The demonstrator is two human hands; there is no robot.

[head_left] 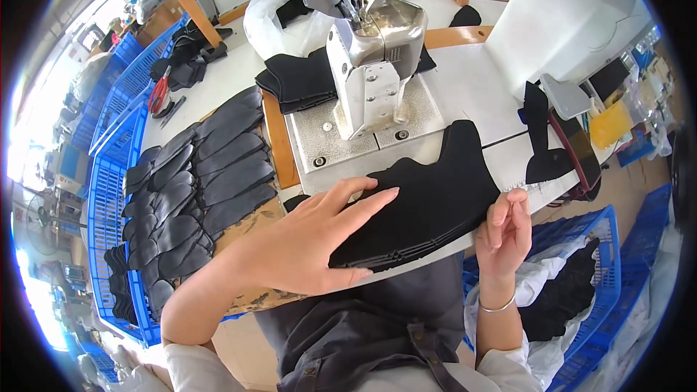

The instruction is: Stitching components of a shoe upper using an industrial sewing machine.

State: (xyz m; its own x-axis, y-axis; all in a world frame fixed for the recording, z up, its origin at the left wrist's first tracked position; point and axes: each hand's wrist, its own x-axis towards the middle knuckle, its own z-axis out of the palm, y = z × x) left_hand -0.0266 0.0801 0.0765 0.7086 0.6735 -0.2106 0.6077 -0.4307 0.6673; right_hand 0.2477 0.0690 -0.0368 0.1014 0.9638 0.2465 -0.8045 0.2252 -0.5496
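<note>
A stack of black cut fabric pieces with a wavy outline lies on the machine table in front of me. Over its left part my left hand stretches out with fingers spread, the fingertips on or just above the top piece. My right hand is at the stack's right edge, its fingers curled and drawn together; whether a small thing is pinched there I cannot make out. Behind the stack rises the post of a sewing machine on a metal plate.
On the left, rows of dark overlapping pieces cover a board. Red-handled scissors lie farther back beside blue crates. More black pieces lie behind the post. A blue basket holding black material stands at lower right.
</note>
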